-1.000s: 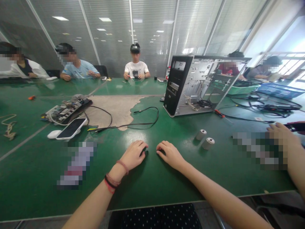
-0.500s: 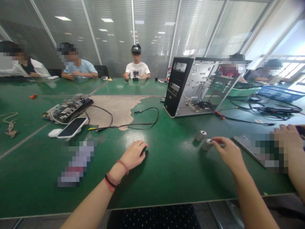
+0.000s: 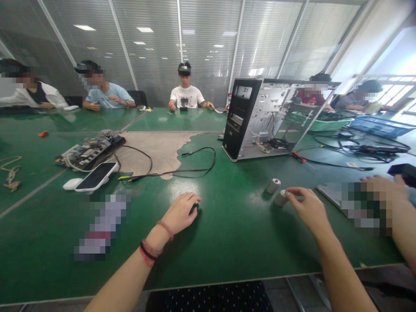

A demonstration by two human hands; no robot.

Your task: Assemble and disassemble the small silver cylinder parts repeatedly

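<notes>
At the far left of the frame, a tangle of string (image 3: pixel 12 177) lies on the green table (image 3: pixel 234 247); an orange tool (image 3: pixel 43 134) sits above it, and people in white (image 3: pixel 53 94) and light blue (image 3: pixel 113 93) sit at the upper left. Next comes a circuit board (image 3: pixel 87 151), with a phone (image 3: pixel 97 177) just below it and a small white case (image 3: pixel 73 184) touching or close beside the phone; a blurred-out strip (image 3: pixel 105 225) lies lower down.

At the centre, the left hand (image 3: pixel 180 212) rests on the table, fingers curled inward, bracelets (image 3: pixel 151 251) on its wrist; something dark shows under the fingers, but I cannot tell whether it is a held object or shadow. A black cable (image 3: pixel 215 158) loops above this hand; a person in a white shirt (image 3: pixel 195 96) sits beyond.

Right of centre, an open computer case (image 3: pixel 234 145) stands upright; below it, two small metal cans stand close together, the left can (image 3: pixel 273 186) apart from the fingers; the right hand (image 3: pixel 305 203) touches the top edge of the right can (image 3: pixel 280 199) with thumb and forefinger nearly together, its grip unclear.

Farther right lie a screwdriver (image 3: pixel 299 157) and a metal panel (image 3: pixel 329 193), near another person's hand (image 3: pixel 385 186); a blue basket (image 3: pixel 383 126) sits above.
</notes>
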